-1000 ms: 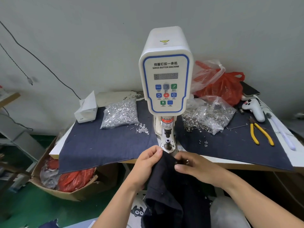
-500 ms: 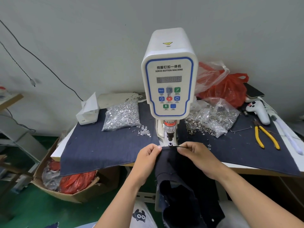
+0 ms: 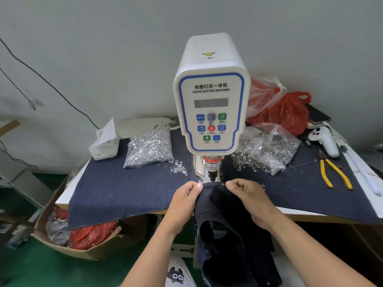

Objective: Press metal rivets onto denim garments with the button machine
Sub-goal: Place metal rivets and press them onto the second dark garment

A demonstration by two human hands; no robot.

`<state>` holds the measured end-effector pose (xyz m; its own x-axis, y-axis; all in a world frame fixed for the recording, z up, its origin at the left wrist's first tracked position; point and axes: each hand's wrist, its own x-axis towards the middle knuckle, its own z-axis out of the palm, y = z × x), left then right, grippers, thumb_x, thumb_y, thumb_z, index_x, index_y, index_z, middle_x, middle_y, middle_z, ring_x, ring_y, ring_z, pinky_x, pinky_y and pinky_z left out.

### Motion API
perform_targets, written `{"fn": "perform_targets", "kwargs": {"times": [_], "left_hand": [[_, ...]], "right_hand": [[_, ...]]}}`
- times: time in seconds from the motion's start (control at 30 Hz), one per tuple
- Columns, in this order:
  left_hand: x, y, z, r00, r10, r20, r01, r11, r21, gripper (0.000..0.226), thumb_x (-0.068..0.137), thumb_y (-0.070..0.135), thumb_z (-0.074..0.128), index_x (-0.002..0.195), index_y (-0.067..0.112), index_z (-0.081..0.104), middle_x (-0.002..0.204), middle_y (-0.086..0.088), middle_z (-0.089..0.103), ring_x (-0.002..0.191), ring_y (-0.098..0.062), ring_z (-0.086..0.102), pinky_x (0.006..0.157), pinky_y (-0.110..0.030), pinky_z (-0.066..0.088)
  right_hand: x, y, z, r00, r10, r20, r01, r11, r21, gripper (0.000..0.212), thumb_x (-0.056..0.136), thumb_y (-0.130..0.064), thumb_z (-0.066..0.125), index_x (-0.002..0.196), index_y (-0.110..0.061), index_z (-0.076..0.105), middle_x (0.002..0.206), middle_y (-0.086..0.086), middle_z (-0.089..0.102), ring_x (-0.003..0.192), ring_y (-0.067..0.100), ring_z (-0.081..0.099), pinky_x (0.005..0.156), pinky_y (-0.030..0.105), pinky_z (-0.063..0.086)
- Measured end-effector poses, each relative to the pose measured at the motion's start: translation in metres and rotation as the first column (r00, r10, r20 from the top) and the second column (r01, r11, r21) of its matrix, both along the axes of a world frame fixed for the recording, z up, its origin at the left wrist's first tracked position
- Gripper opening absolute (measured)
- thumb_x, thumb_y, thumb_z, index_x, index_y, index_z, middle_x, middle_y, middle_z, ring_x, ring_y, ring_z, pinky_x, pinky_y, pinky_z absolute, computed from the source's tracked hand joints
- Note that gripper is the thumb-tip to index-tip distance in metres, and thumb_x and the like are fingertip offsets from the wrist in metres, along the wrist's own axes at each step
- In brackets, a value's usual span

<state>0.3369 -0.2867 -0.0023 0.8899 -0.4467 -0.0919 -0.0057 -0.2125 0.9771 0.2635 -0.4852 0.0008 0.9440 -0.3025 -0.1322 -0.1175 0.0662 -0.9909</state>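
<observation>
White table; denim cloth over it, btn machine at ctr.

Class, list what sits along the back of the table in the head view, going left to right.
White box → bag of silver rivets → button machine → bag of metal rings → white handheld device → yellow-handled pliers.

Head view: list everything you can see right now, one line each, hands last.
white servo button machine: one, white with blue trim, table centre
dark denim garment: one, navy, edge under the machine's punch
clear bag of silver rivets: one, left of machine
clear bag of metal rings: one, right of machine
red plastic bag: one, back right
yellow-handled pliers: one, right
cardboard box: one, brown, floor left
left hand: pinches garment
right hand: pinches garment
</observation>
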Motion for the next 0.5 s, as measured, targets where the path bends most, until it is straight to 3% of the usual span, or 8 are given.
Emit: {"fn": "perform_targets", "kwargs": {"times": [0.2, 0.5], "left_hand": [[0.005, 0.001, -0.004, 0.997, -0.022, -0.075, 0.018, 0.998, -0.063, 0.031, 0.093, 0.049, 0.057, 0.071, 0.028, 0.057, 0.072, 0.003, 0.050, 0.068, -0.011, 0.043, 0.061, -0.030, 0.035], [0.005, 0.004, -0.012, 0.998, -0.049, -0.032, 0.045, 0.991, -0.123, 0.030, 0.095, 0.049, 0.057, 0.075, 0.027, 0.056, 0.073, 0.004, 0.048, 0.070, -0.010, 0.042, 0.060, -0.024, 0.037]], "right_hand": [[0.000, 0.001, -0.001, 1.000, -0.004, 0.010, 0.004, 1.000, 0.005, 0.019, 0.098, -0.026, 0.068, 0.086, -0.015, 0.079, 0.083, 0.000, 0.073, 0.082, 0.008, 0.061, 0.082, 0.028, 0.046], [-0.002, 0.000, -0.002, 0.999, 0.016, 0.029, -0.015, 0.999, -0.031, 0.019, 0.099, -0.026, 0.068, 0.084, -0.019, 0.077, 0.080, 0.001, 0.067, 0.082, 0.012, 0.056, 0.082, 0.031, 0.044]]}}
